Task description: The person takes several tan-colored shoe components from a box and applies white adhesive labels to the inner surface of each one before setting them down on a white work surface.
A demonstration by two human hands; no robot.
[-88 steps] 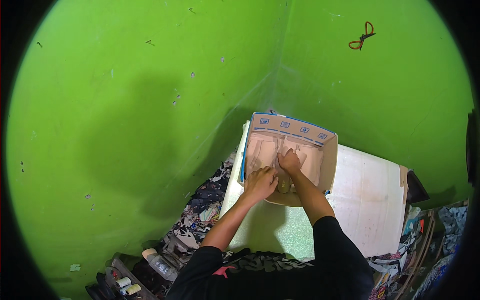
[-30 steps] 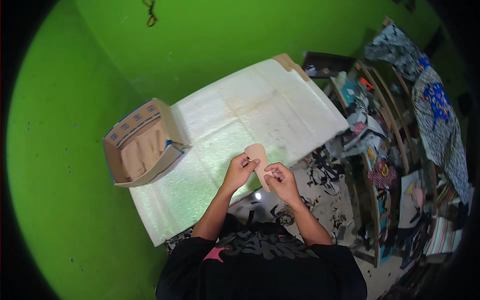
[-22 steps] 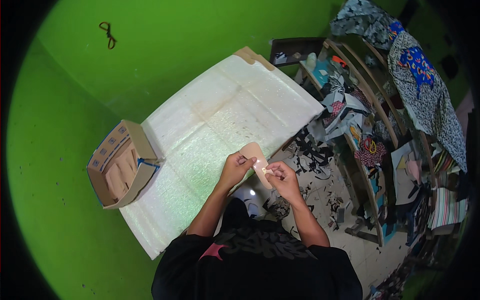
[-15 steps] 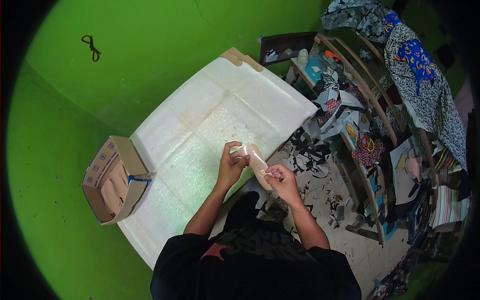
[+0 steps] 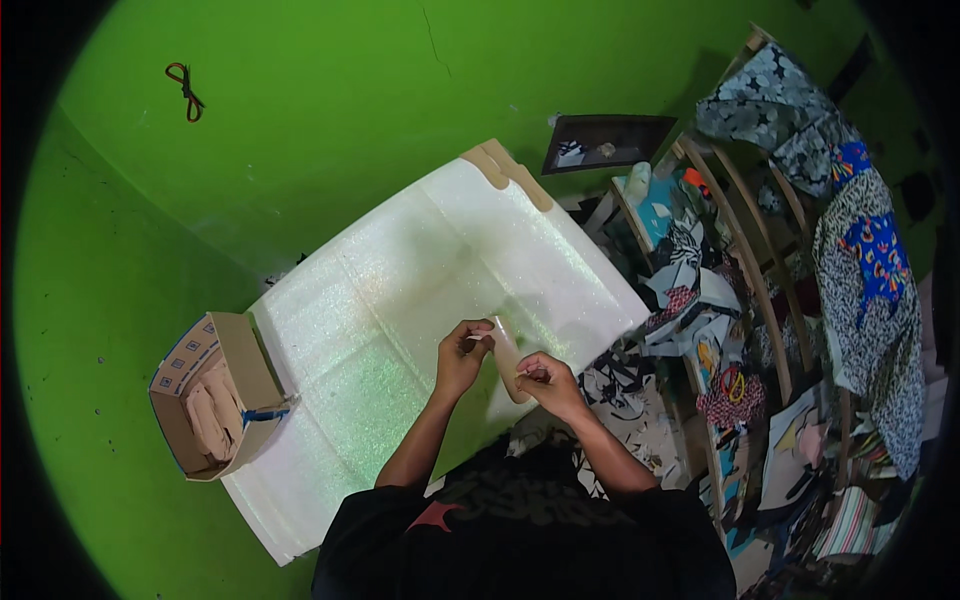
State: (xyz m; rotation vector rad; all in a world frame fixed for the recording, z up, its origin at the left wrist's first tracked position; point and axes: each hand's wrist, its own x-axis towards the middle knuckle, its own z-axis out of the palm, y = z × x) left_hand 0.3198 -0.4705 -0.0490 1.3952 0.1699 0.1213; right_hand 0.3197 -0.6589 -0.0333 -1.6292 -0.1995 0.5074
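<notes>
A glossy beige insole-shaped piece (image 5: pixel 507 358) is held up between my two hands, above the near right edge of a table with a shiny white cover (image 5: pixel 330 290). My left hand (image 5: pixel 462 362) pinches its far end with thumb and fingers. Lower on the piece, my right hand (image 5: pixel 550 384) grips the other side near its close end. The piece is slightly curved, and my fingers hide part of its edges.
An open cardboard box (image 5: pixel 245 365) with several beige pieces (image 5: pixel 213 410) inside stands at the table's left edge. Brown card templates (image 5: pixel 507 175) lie at its far corner. To the right, a wooden rack (image 5: pixel 740 250) holds piled scraps and fabric (image 5: pixel 870 300); offcuts (image 5: pixel 615 385) litter the floor.
My view has shifted, so the table and rack appear lower. Both hands still hold the beige piece, which is now turned more upright, its gold marking no longer visible.
</notes>
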